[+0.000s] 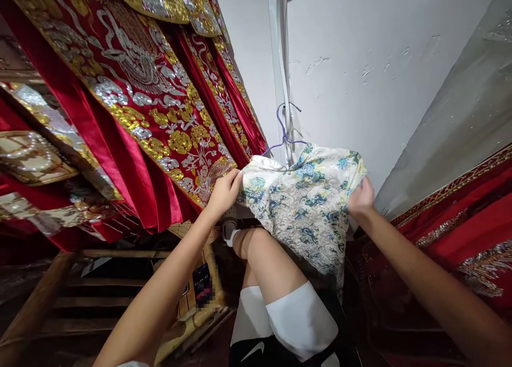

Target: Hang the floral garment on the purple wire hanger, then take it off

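Observation:
A white short-sleeved shirt (308,201) with a blue and green pattern hangs spread out in front of me on a purple wire hanger (284,135). The hanger's hook meets a pale vertical strip on the wall. My left hand (225,190) pinches the sleeve edge on the shirt's left side. On the opposite side, my right hand (361,197) is closed on the other sleeve. The fabric is stretched between both hands, and its lower part hangs past my knees.
Red cloth embroidered in gold and silver (180,121) drapes at the left. More red embroidered cloth (472,223) is at the right. A phone (203,284) with a lit screen rests on a bamboo frame (176,337) beside my legs. A white wall (360,47) stands ahead.

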Tool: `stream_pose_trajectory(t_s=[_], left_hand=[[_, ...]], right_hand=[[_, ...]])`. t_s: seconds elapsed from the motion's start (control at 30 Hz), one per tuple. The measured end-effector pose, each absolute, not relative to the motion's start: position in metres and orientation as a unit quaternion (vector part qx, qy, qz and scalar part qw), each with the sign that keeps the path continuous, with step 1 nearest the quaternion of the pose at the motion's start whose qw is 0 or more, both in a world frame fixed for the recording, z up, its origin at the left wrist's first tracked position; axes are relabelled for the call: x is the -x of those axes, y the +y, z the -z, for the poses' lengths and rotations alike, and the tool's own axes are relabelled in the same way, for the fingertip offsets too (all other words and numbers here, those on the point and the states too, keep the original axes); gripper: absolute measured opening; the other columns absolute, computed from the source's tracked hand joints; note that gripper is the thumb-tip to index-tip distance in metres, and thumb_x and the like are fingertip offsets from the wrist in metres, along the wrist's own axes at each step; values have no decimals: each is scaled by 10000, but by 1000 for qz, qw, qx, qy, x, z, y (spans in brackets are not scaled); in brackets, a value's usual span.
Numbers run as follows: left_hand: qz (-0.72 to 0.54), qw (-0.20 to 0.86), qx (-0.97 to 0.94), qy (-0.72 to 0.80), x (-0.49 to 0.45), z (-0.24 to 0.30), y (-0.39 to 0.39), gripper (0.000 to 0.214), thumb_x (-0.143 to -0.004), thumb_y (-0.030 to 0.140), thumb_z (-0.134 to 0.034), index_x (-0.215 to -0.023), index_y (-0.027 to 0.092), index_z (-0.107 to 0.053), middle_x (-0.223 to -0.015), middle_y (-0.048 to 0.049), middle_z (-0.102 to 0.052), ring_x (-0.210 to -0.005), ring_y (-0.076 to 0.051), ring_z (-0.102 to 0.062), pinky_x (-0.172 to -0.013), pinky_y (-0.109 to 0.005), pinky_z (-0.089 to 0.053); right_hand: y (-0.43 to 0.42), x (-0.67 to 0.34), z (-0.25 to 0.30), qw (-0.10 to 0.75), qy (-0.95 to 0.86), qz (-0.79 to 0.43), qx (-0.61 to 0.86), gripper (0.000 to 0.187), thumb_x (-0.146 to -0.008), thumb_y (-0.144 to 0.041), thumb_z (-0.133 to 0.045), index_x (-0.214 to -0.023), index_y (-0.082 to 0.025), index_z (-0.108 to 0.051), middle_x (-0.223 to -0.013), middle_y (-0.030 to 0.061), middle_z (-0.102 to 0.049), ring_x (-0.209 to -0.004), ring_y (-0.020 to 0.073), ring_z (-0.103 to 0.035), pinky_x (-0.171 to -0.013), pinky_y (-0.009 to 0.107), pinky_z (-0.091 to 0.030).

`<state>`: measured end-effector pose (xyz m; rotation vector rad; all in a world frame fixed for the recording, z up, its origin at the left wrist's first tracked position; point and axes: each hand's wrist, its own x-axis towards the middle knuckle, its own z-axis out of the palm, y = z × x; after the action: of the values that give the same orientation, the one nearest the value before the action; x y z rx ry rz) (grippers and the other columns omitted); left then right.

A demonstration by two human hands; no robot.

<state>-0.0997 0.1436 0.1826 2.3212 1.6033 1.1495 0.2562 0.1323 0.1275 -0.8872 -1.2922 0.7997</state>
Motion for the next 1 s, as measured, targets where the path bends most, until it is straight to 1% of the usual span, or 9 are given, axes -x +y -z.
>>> stream_pose_trajectory(t_s=[0.07, 0.23, 0.4, 0.5, 0.57, 0.63, 0.8, 0.9, 1.0], left_hand=[[-392, 63, -752, 527, 94, -184, 141, 389, -1024, 472, -369, -952, 192, -629, -854, -44, -684, -795, -206, -612, -764, -293, -438], [-407, 76, -742, 527, 77, -197, 144, 449, -1022, 534, -374, -1204, 196, -608, -935, -59, -710, -847, -237, -644, -766, -315, -431], [-448, 67, -725, 518, 73, -203, 163, 414, -979, 576, -466, -864, 200, -597, -726, -5, -603, -693, -183, -551, -653, -287, -378], [-549, 120, -632, 533, 72, -197, 172, 548, -938, 688, -447, -641, 229, -427, -591, 13, -457, -590, -156, -447, -581, -295, -364], [-614, 160, -561, 531, 69, -191, 169, 618, -942, 766, -320, -600, 251, -326, -573, 5, -413, -564, -155, -422, -572, -316, -401], [-648, 197, -537, 503, 60, -187, 160, 656, -957, 775, -122, -586, 257, -277, -621, -34, -458, -609, -169, -481, -641, -347, -477], [-578, 309, -594, 467, 18, -192, 128, 735, -917, 749, 121, -632, 250, -338, -805, -116, -618, -820, -221, -640, -792, -406, -565], [-562, 401, -594, 413, -9, -195, 114, 795, -955, 740, 28, -787, 225, -552, -994, -148, -712, -991, -259, -692, -892, -452, -575], [-561, 501, -563, 341, -16, -186, 110, 637, -971, 720, -303, -1112, 213, -662, -1299, -128, -697, -1210, -298, -662, -1014, -473, -542]], right_hand=[[149, -262, -141, 655, -541, -376, 371, 751, -922, -773, -328, -1268, -208, -683, -1116, 124, -762, -1105, 326, -716, -896, 490, -579], [176, -262, -188, 670, -503, -409, 361, 558, -912, -608, -493, -1271, -225, -682, -1143, 133, -752, -1155, 350, -690, -947, 545, -562], [150, -225, -226, 644, -591, -391, 289, 684, -981, -663, -315, -1392, -210, -621, -1195, 143, -735, -1170, 334, -685, -956, 552, -562], [103, -204, -224, 500, -717, -432, 221, 776, -894, -773, -476, -1409, -214, -630, -1202, 147, -740, -1130, 328, -708, -923, 477, -584], [77, -195, -215, 330, -827, -424, 165, 794, -832, -686, -680, -1486, -250, -568, -1255, 127, -731, -1171, 321, -696, -957, 445, -572], [67, -188, -202, 252, -891, -338, 170, 807, -851, -507, -749, -1571, -289, -455, -1401, 116, -663, -1296, 320, -623, -1069, 472, -507], [102, -171, -159, 323, -903, -38, 281, 973, -832, -287, -703, -1666, -238, -204, -1674, 153, -336, -1533, 392, -299, -1237, 632, -219], [120, -174, -136, 383, -868, 36, 315, 963, -835, -271, -631, -1670, -198, -157, -1552, 191, -480, -1384, 398, -467, -1135, 596, -355], [123, -198, -128, 419, -833, 67, 354, 917, -776, -295, -641, -1625, -192, -311, -1290, 177, -621, -1120, 381, -584, -965, 533, -460]])
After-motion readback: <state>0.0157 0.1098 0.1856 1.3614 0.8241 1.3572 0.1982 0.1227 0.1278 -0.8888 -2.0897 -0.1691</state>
